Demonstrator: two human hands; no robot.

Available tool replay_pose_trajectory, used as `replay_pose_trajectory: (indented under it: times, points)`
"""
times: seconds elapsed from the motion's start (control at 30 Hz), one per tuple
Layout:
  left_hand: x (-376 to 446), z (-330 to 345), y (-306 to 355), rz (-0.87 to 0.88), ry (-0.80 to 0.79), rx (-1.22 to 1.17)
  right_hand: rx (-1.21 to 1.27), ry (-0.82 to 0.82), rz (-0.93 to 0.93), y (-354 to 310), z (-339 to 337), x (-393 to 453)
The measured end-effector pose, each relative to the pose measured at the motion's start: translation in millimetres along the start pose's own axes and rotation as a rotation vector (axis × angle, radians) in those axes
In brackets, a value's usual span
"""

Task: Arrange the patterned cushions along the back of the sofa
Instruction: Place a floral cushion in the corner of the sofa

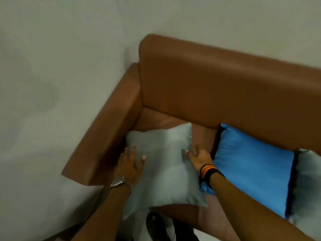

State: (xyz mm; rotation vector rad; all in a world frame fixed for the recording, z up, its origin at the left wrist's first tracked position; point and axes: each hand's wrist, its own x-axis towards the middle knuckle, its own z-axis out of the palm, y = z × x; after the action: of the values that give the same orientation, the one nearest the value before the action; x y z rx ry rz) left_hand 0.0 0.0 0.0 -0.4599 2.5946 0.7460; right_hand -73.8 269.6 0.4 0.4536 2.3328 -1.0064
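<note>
A pale grey cushion [165, 164] lies on the seat at the left end of the brown sofa [217, 80], close to the armrest. My left hand [132, 164] lies flat on its left edge, fingers spread. My right hand [199, 158] presses on its right edge, fingers curled over the side. A blue cushion [251, 166] leans against the sofa back to the right. Another pale grey cushion [309, 185] sits beyond it at the frame's right edge. The picture is blurred and no pattern shows on the cushions.
The sofa's left armrest [107, 136] stands against a plain wall [60, 84]. A bare strip of seat [203, 134] shows between the grey and blue cushions. Something dark [152, 223] lies at the bottom below the grey cushion.
</note>
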Motion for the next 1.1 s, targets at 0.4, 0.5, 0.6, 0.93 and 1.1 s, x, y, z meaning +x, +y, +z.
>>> replay_pose_trajectory:
  times: [0.4, 0.5, 0.6, 0.93, 1.1]
  points:
    - [25.7, 29.3, -56.8, -0.428, -0.069, -0.627, 0.367, -0.094, 0.14, 74.9, 36.2, 19.0]
    - [53.3, -34.7, -35.1, -0.458, -0.077, -0.831, 0.506, -0.115, 0.174, 69.6, -21.3, 24.2]
    - [89.0, -66.7, -3.9, -0.384, -0.078, -0.907, 0.659, -0.128, 0.202, 47.0, -56.2, 40.4]
    - [194.2, -33.1, 91.9, -0.055, -0.005, -0.806, 0.581, -0.044, 0.017, -19.3, -53.8, 119.8]
    - [216.1, -44.4, 98.8, -0.127, -0.052, -0.642, 0.379, 0.029, 0.004, -26.3, -52.8, 125.7]
